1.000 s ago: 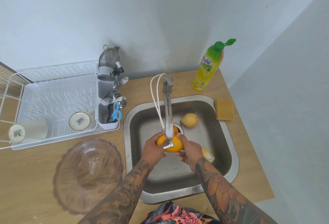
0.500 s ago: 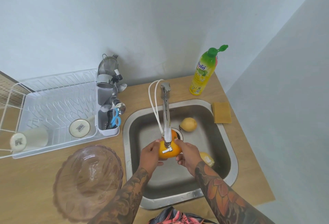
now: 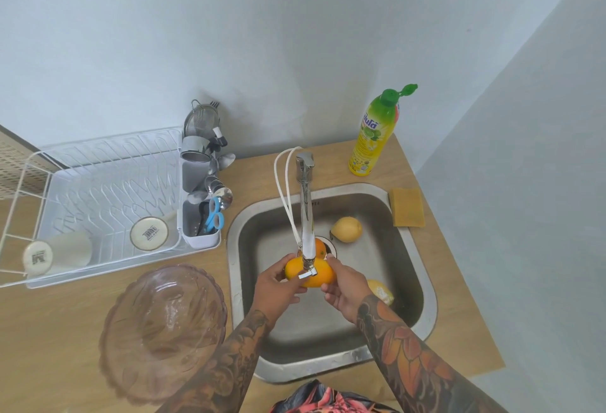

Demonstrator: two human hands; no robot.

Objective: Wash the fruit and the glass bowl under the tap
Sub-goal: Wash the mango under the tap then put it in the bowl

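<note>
A white dish rack [image 3: 98, 189] stands at the left edge of the wooden counter [image 3: 49, 340], against the back wall. Two pale cups [image 3: 149, 233] lie in it, both near its front. On its right side hangs a grey cutlery holder [image 3: 200, 215] with blue-handled scissors [image 3: 214, 217] and metal utensils. A yellow detergent bottle [image 3: 377, 133] with an open green cap stands at the back right corner. A yellow sponge [image 3: 407, 207] lies near the right edge.
</note>
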